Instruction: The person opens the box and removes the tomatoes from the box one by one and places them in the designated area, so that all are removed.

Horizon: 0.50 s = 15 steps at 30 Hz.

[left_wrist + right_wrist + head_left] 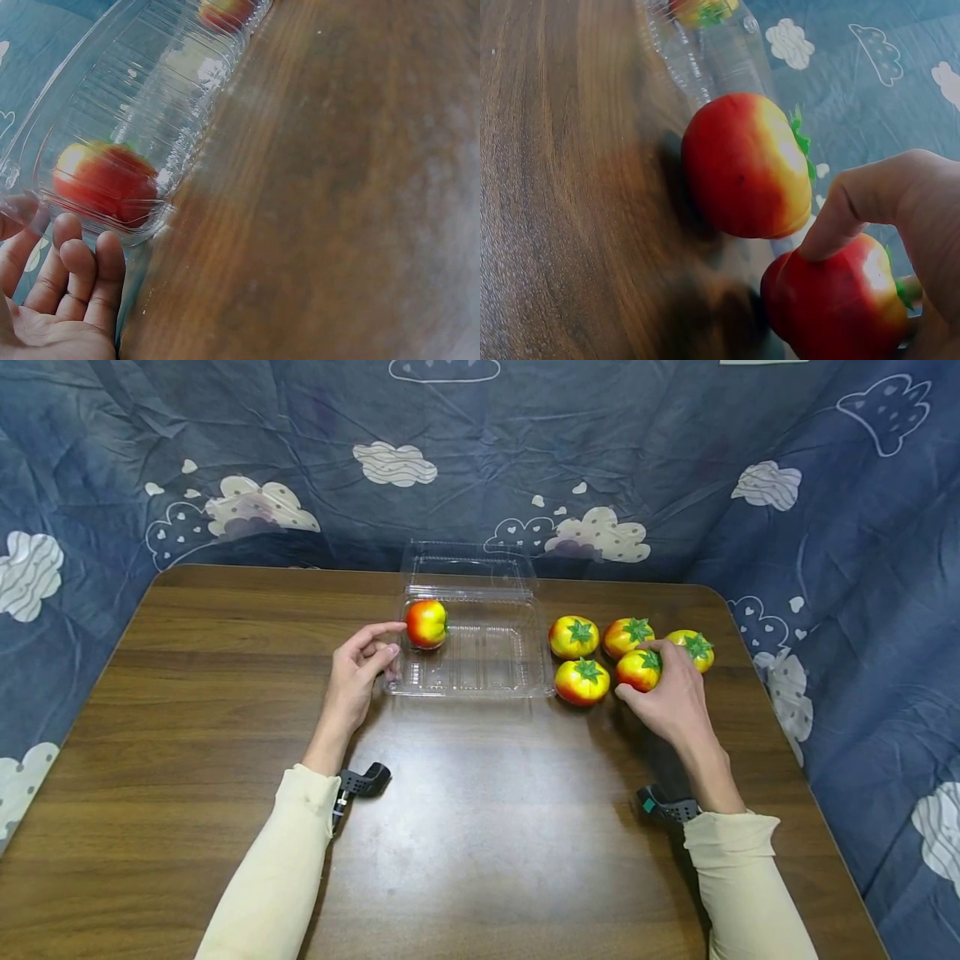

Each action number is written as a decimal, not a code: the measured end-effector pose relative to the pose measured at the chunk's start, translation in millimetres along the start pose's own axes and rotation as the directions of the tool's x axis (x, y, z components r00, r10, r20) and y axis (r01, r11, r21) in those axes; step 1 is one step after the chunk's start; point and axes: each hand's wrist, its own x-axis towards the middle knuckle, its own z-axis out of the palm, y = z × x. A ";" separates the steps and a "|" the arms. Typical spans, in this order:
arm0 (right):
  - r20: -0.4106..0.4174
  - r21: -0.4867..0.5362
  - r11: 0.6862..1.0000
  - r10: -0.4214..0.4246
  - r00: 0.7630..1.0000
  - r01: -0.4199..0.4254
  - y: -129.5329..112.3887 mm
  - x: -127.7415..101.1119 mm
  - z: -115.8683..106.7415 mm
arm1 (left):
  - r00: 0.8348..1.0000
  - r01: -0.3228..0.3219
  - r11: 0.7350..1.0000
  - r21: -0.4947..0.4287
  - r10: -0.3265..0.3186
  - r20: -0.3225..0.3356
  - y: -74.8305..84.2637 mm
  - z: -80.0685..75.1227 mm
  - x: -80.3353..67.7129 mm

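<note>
A clear plastic box (487,689) stands with its lid hinged back, and one red-and-yellow fruit (426,624) lies at the left inside it. At the left rim of the box is my left hand (358,668), its thumb and index finger holding the edge; the other fingers (110,262) are bent against the outside wall. My right hand (671,693) grips a red-and-yellow fruit with a green leafy top (637,672), right of the box. In the right wrist view the thumb presses on this fruit (840,307); its other fingers are mostly hidden.
Several similar fruits crowd round the right hand: one near the box's right wall (573,637), one in front of it (582,683), one behind (628,631) and one farther right (693,647). The raised lid (468,568) is at the table's back edge, before a blue curtain (465,435).
</note>
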 end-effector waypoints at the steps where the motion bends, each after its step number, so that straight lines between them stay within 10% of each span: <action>1: 0.001 -0.004 1.000 -0.002 1.000 0.002 0.6 0.1 0.1 | 1.000 0.000 1.000 0.001 0.000 0.000 -0.1 0.1 0.1; 15: 0.141 -0.038 0.999 -0.005 0.990 0.011 4.5 -0.2 1.7 | 1.000 0.000 1.000 -0.001 0.000 0.004 0.4 0.3 -0.3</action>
